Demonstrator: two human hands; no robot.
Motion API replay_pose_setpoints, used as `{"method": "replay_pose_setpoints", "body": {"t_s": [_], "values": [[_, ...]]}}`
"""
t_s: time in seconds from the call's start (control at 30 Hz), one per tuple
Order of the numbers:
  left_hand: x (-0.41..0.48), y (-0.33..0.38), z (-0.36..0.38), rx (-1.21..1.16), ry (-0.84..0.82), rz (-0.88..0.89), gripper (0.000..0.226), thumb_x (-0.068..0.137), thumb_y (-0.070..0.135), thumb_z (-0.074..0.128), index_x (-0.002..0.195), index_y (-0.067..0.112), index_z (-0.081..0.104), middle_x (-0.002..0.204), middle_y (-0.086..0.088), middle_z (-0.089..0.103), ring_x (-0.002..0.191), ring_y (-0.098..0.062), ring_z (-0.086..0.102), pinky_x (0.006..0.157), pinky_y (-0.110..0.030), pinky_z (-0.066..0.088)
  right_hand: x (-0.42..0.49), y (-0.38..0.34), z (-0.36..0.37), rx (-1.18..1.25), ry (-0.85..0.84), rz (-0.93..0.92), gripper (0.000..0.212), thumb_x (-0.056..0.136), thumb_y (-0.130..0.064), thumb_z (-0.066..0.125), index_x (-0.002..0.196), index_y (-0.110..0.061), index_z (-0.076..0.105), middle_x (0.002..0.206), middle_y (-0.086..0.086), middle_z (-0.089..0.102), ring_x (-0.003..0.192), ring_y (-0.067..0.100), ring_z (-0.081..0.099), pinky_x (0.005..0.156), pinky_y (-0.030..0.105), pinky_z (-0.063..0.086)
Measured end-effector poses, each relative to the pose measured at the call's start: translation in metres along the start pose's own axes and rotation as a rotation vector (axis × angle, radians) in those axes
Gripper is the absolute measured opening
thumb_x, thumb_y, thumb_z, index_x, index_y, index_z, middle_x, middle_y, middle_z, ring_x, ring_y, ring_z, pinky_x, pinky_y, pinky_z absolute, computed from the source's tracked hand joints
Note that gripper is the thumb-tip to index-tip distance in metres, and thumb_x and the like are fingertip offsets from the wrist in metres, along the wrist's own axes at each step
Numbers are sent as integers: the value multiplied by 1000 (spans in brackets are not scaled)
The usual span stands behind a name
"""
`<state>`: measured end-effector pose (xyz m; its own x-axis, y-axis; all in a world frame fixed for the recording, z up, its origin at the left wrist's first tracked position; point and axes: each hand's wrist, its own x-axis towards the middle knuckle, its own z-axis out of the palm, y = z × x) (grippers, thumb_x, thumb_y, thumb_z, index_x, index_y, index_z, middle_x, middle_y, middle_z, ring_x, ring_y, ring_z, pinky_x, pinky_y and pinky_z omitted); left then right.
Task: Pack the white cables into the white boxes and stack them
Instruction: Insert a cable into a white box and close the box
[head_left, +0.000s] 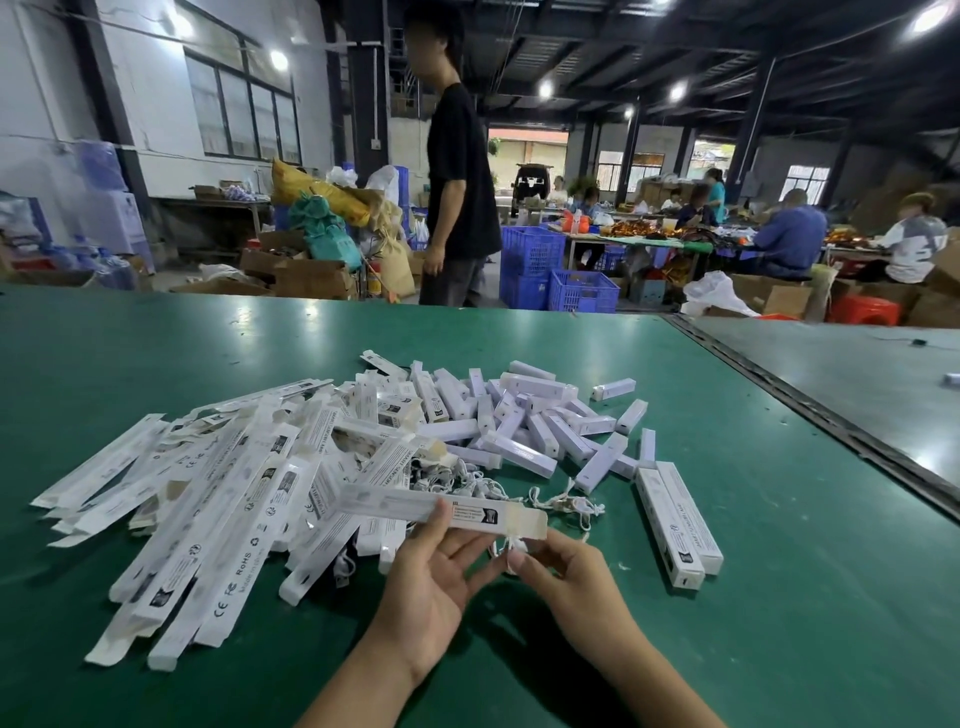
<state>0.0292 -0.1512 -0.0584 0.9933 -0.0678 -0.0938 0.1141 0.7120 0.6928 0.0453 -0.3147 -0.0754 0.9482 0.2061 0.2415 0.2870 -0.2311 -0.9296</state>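
white boxes (208, 493) are mostly lying unfilled on the bench (789, 597), a packed pair (678, 525) sitting aside, as the left hand (431, 571) is gripping one box (410, 503) and the right hand (563, 569) pinching a cable (506, 546).

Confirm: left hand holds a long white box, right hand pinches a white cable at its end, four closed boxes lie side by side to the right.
Wrong count: the head view shows two closed boxes there, not four. Left hand holds the long white box; right hand pinches the white cable.
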Motion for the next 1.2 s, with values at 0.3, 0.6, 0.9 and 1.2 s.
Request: {"method": "replay_pose_setpoints", "body": {"t_s": [0.3,0.6,0.9,1.2], "values": [[-2,0,5,-8,-23,8,60,90,37,54,132,-5,54,126,-27,64,119,-36,64,94,-43,57,-1,-1,2,88,34,-31,22,93,-6,63,107,-23,70,101,-3,75,91,15,71,80,27,56],[1,-6,4,28,-46,-23,61,91,39,50,132,-6,54,125,-26,65,119,-36,64,89,-40,59,1,1,2,254,92,14,25,93,8,53,104,-8,70,101,11,75,100,34,67,92,44,54],[6,-4,-3,13,83,51,49,83,39,60,106,-4,67,101,-26,73,83,-28,75,61,-29,60,4,-5,-1,385,178,28,31,93,-3,58,94,-28,76,92,-2,75,84,9,65,78,22,56],[8,-15,-5,428,226,272,24,95,29,58,106,9,64,92,-8,78,82,-25,76,59,-25,57,5,1,-6,112,274,41,14,77,-12,81,86,-19,74,76,-3,73,72,18,65,72,35,55]]}}
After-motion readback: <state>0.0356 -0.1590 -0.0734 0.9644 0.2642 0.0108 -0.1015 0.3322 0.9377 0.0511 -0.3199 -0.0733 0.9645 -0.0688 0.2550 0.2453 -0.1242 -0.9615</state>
